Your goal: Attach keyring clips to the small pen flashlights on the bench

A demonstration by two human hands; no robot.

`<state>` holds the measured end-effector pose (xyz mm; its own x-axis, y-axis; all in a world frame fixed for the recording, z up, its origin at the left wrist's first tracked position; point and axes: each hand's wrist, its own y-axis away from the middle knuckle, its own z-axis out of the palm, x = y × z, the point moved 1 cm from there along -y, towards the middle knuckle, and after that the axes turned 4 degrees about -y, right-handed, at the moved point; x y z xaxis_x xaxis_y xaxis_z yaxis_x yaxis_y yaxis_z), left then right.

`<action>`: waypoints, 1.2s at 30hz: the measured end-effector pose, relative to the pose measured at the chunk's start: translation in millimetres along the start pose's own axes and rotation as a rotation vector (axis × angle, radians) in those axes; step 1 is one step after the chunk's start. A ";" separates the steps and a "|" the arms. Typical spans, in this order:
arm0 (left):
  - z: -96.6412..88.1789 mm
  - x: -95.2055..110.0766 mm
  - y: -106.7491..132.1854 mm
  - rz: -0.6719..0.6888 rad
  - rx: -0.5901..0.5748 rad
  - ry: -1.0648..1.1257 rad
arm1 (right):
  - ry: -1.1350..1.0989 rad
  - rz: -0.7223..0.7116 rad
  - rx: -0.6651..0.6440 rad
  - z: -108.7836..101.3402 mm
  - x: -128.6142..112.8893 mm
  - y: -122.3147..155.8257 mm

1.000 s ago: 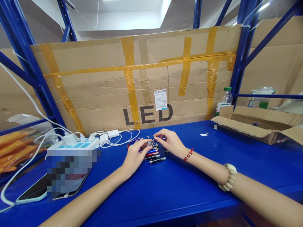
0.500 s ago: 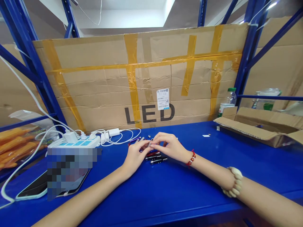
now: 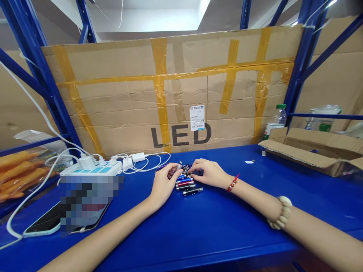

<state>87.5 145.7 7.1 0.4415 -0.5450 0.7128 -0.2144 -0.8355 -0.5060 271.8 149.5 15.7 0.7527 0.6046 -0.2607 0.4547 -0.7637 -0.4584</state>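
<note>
My left hand (image 3: pixel 164 184) is closed, with a small silver metal piece (image 3: pixel 179 167) pinched between thumb and fingers. To its right, my right hand (image 3: pixel 211 173) has thumb and fingertips drawn together at a pile of small shiny metal parts (image 3: pixel 186 168); what they grip is too small to make out. In front of the pile lie slim metal tubes like penlights, side by side: a blue tube (image 3: pixel 185 180), a red tube (image 3: pixel 185 184) and black ones, the nearest black tube (image 3: pixel 193 191) slightly apart. My left fingers partly cover other tubes behind.
At left stand a white power strip (image 3: pixel 95 170) with cables, a phone (image 3: pixel 44 221) and a blurred-out patch. A taped cardboard sheet (image 3: pixel 127 109) closes the back. An open cardboard box (image 3: pixel 300 155) and a bottle (image 3: pixel 275 122) are at right on the blue table (image 3: pixel 241 223).
My hands, fingertips together before, have parted. The right hand has moved to the metal parts, while the left keeps the small silver piece. The tubes show more fully.
</note>
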 end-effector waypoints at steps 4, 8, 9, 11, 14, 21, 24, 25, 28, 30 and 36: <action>0.6 -0.3 0.4 0.000 -0.008 0.002 | 0.004 -0.074 -0.045 -0.5 -0.7 -0.9; 0.7 0.0 0.2 0.006 -0.003 -0.002 | 0.010 -0.099 -0.085 -1.9 -0.6 -0.8; 0.6 0.3 0.1 0.009 0.003 -0.005 | 0.009 -0.096 -0.091 -2.3 -0.5 -0.8; 0.3 1.1 0.0 0.012 0.010 -0.008 | 0.012 -0.094 -0.103 -3.1 -0.4 -1.0; -0.3 2.2 -0.1 0.004 0.008 -0.010 | 0.032 -0.119 -0.124 -5.2 -0.4 -1.4; -0.1 1.4 -0.3 0.005 -0.002 -0.028 | 0.028 -0.132 -0.192 -11.5 -1.4 -1.0; 0.2 0.4 -0.6 0.012 0.013 -0.033 | 0.035 -0.125 -0.204 -13.3 -2.1 -1.1; 0.2 0.1 -0.7 0.013 0.015 -0.035 | 0.039 -0.123 -0.208 -13.7 -2.2 -1.2; 0.5 -0.7 -1.0 0.013 0.009 -0.041 | 0.045 -0.110 -0.219 -14.4 -2.2 -1.8; 0.6 -0.8 -1.1 0.014 0.004 -0.037 | 0.049 -0.100 -0.224 -14.4 -1.8 -2.3; 1.2 0.9 -0.3 0.011 -0.006 -0.011 | 0.154 -0.058 -0.215 -9.5 2.7 -3.0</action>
<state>89.0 145.5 7.3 0.4483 -0.5533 0.7021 -0.2241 -0.8299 -0.5109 277.0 151.2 24.5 0.7785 0.6197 -0.0997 0.5773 -0.7692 -0.2738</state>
